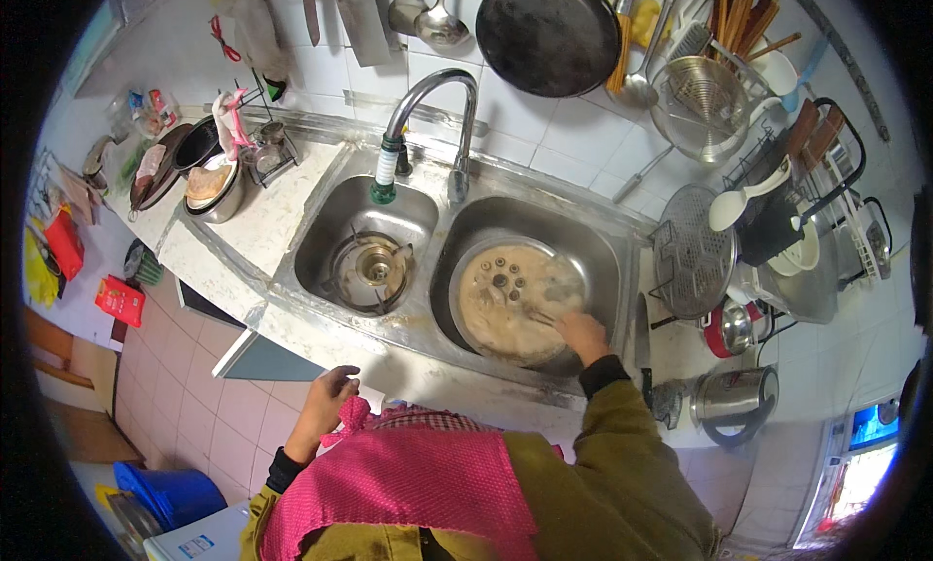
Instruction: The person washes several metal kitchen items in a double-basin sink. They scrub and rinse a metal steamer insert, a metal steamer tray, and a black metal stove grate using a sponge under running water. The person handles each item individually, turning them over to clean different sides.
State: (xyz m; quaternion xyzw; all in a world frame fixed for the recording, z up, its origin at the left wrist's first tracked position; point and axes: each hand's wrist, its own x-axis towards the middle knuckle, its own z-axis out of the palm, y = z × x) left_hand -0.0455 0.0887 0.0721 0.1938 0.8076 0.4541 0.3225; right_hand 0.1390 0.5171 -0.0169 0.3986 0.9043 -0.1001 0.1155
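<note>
My right hand (583,336) is over the right basin of a steel double sink (424,328), its fingers around the end of a thin utensil (541,316) that I cannot identify. The utensil reaches into cloudy tan water in a round metal bowl (455,299). Several small round parts (500,280) show in the bowl. My left hand (329,399) is held near the counter's front edge, fingers loosely bent and holding nothing visible. In the left basin lies a pan support ring (399,299) around the drain. A curved faucet (437,76) with a white and green nozzle hangs over that basin.
On the right stand a dish rack (765,328), a round perforated tray (694,251) and a steel pot (736,401). A knife (641,335) lies beside the sink. Pots (222,205) are on the left counter. A black pan (548,36) and ladles (441,25) hang on the wall.
</note>
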